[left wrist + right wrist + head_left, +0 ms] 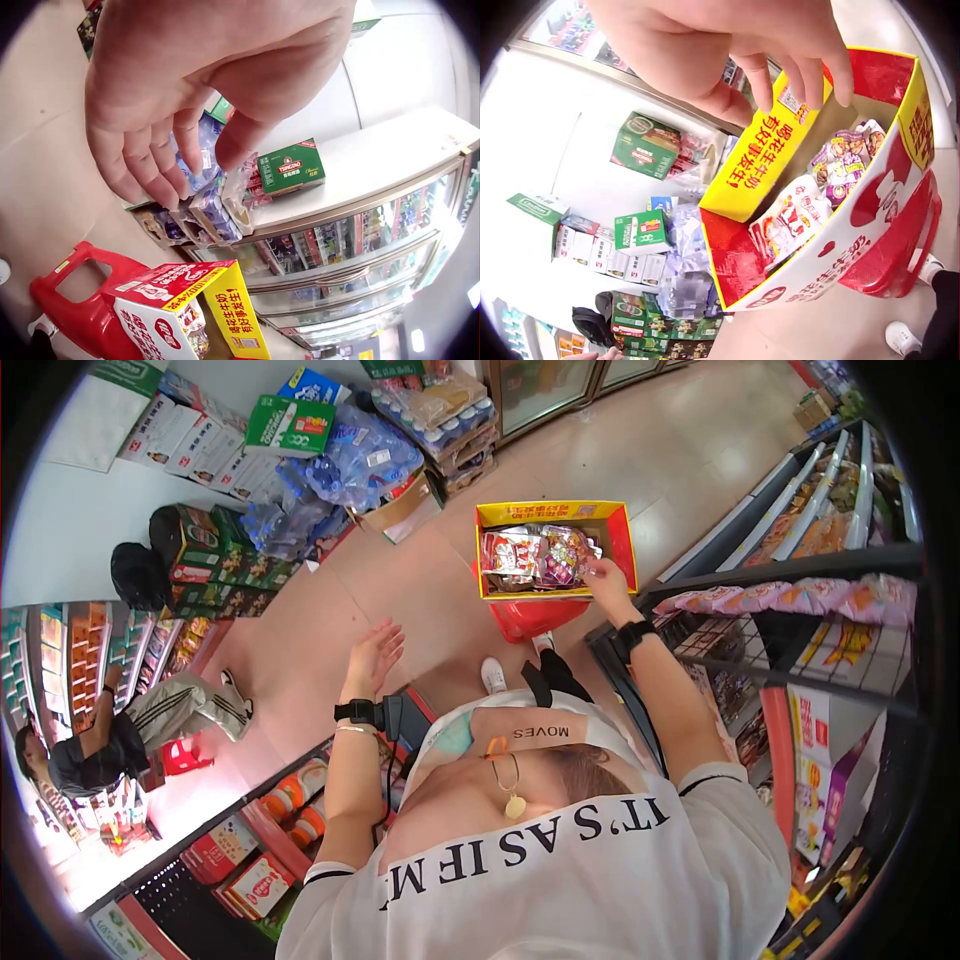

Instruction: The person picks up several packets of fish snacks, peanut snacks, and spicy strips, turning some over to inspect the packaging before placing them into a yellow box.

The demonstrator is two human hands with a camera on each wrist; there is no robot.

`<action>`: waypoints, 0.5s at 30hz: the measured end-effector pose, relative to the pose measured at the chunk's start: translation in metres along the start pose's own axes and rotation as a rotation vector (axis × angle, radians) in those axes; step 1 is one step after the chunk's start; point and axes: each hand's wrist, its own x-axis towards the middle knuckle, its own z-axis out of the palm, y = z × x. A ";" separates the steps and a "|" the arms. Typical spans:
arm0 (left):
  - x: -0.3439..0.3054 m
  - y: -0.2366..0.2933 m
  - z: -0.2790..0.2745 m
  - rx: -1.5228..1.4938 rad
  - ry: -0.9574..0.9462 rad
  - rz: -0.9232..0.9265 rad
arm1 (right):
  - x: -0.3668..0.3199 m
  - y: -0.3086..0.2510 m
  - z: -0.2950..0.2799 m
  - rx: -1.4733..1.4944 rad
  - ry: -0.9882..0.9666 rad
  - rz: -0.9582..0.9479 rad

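A yellow-rimmed cardboard box (558, 511) with red inner walls holds snack packets. White-and-red packets (789, 219) lie beside purple ones (847, 161) in it. Beneath the box stands a red plastic stool (530, 622). My right hand (607, 586) is at the box's right end in the head view. In the right wrist view its loosely bent fingers (802, 79) overlap the yellow flap, with nothing between them. My left hand (375, 651) hangs in the air left of the box, holding nothing, its fingers relaxed.
Shelves of packaged snacks (830, 510) run along the right side. Beer cartons (290, 426) and blue-wrapped bottle packs (365, 455) are stacked at the back left. Another person (90, 745) is low beside the left shelves. Glass-door fridges (352, 240) stand beyond.
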 end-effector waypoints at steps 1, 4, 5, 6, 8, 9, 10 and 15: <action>-0.002 0.002 -0.003 0.002 0.004 -0.007 | -0.013 -0.003 -0.010 0.042 0.004 0.007; 0.005 0.002 -0.008 0.021 -0.033 -0.017 | -0.062 -0.039 -0.047 0.188 0.034 0.069; 0.007 0.003 -0.008 0.025 -0.056 -0.027 | -0.079 -0.051 -0.058 0.287 0.038 0.126; 0.009 0.004 -0.004 0.035 -0.069 -0.024 | -0.093 -0.056 -0.069 0.291 0.054 0.125; 0.012 0.004 0.012 0.103 -0.120 -0.039 | -0.119 -0.051 -0.094 0.207 0.097 0.058; 0.012 0.004 0.020 0.113 -0.137 -0.039 | -0.132 -0.052 -0.103 0.278 0.117 0.056; 0.013 0.004 0.030 0.170 -0.174 -0.046 | -0.145 -0.055 -0.111 0.278 0.138 0.056; 0.021 -0.001 0.084 0.288 -0.375 -0.076 | -0.204 -0.095 -0.166 0.162 0.277 -0.018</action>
